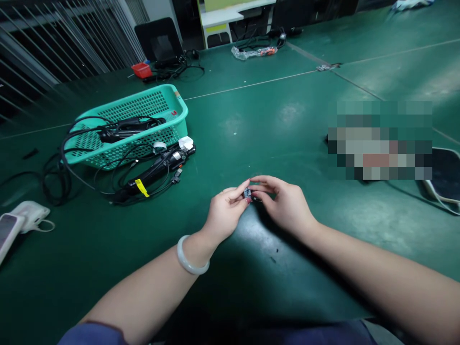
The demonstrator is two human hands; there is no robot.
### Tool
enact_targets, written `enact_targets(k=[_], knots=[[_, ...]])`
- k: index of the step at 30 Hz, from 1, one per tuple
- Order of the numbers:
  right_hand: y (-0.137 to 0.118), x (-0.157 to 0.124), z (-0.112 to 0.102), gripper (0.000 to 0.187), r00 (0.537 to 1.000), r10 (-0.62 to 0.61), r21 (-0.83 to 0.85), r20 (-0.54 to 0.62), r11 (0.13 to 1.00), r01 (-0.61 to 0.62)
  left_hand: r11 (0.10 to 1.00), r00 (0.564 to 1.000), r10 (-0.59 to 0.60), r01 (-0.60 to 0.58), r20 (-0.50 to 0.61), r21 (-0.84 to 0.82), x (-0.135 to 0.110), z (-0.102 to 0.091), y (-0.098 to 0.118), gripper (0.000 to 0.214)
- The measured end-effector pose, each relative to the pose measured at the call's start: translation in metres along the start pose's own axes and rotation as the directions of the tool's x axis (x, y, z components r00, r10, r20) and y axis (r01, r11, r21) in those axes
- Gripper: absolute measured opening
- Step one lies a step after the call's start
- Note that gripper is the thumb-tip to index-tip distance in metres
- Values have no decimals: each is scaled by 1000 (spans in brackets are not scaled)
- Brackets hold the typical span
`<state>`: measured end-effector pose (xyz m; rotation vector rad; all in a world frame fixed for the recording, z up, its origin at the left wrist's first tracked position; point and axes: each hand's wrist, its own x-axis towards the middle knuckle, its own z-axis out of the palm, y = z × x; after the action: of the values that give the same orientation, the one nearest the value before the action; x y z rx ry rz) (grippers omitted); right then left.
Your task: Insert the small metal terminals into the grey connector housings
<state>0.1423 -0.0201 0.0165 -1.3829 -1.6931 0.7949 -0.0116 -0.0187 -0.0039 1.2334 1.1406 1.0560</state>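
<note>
Both hands meet over the green table (273, 120) just in front of me. My left hand (226, 211), with a pale bangle on its wrist, pinches a tiny grey and red part (247, 193) between thumb and fingertips. My right hand (283, 201) is closed on the same small part from the other side, fingertips touching it. What the part is stays too small to name.
A teal mesh basket (168, 103) with black cables lies tipped at the left, a black tool with a yellow tag (158, 170) in front of it. A phone and white pouch (21, 220) sit at the left edge. A blurred patch (381, 141) lies to the right.
</note>
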Motion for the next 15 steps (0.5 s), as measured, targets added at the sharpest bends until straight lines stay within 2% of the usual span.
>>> enact_targets(k=[3,11,15], knots=[[-1,1,-1,22,999,46,63,-17,997,-45,1000,1000,15,-15,3,20,-2,1,3,41],[1,4,-2,20,998,41,131,-51,991,-34,996,999,21,-23,31,84,-4,2,7,42],[2,3,-4,20,998,41,134,-41,990,-35,999,1000,-11,11,6,51,-5,4,10,42]])
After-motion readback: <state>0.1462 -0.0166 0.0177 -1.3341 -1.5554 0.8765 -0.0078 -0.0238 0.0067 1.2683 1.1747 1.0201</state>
